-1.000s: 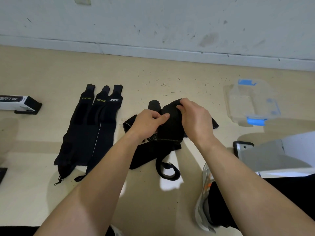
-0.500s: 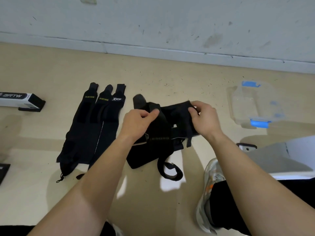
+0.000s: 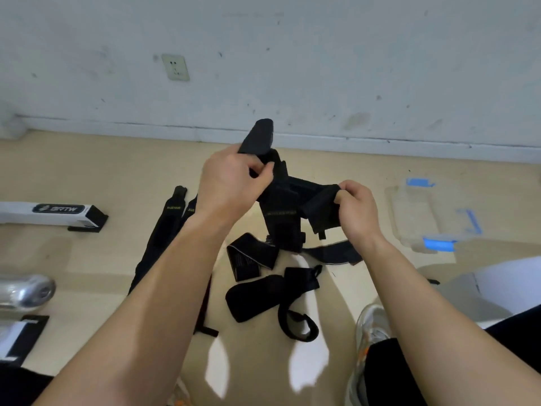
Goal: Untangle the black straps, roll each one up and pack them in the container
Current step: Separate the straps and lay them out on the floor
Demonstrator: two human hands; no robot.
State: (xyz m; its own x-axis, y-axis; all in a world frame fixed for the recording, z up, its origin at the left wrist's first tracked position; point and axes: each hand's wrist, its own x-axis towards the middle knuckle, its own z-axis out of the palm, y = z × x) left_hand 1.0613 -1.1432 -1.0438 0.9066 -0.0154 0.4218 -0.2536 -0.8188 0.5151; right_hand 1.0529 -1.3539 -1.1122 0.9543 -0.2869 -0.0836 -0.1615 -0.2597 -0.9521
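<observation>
We see tangled black straps point(image 3: 282, 206) held up between both grips: left hand point(image 3: 231, 183) clenches the upper end, right hand point(image 3: 352, 209) pinches the right flap, loose ends trailing on floor point(image 3: 351, 168).

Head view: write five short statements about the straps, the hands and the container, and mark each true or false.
1. The left hand and the right hand both grip the tangled straps. True.
2. The clear container lies on the floor to the right of the right hand. True.
3. A rolled strap sits inside the clear container. False: no black strap shows in it.
4. The laid-out straps lie on the floor to the left of the tangled straps. True.
5. The right hand rests flat on the floor. False: it is raised and pinches one end of the tangled straps.
</observation>
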